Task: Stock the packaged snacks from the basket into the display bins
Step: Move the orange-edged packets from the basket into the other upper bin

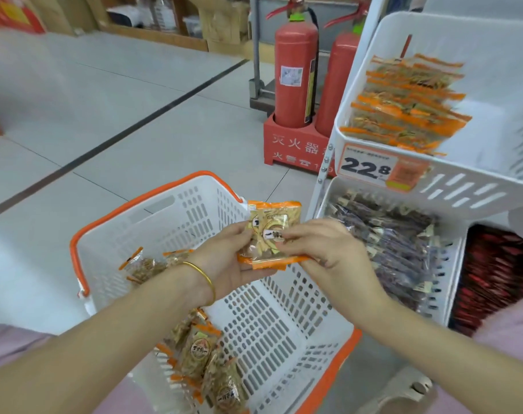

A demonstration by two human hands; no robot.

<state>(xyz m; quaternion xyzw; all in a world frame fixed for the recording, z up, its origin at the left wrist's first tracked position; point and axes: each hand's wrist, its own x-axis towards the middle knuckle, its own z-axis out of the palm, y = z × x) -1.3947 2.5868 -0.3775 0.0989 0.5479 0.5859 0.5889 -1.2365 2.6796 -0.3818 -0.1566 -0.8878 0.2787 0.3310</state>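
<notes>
Above the white basket (263, 321) with orange handles, both hands hold a small stack of orange-edged snack packets (270, 231). My left hand (233, 261) grips the stack from the left and underneath. My right hand (326, 249) pinches its right side. More of the same packets lie in the basket, some near its front (206, 366) and a few at its left wall (148, 265). The upper white display bin (451, 174) at the right holds a row of matching orange packets (403, 106).
A lower white bin (451, 264) holds dark purple packets, and a bin with red packets (499, 279) lies further right. A price tag reading 22.8 (371, 167) hangs on the upper bin. Two red fire extinguishers (296, 76) stand in a red box behind. Grey tiled floor spreads left.
</notes>
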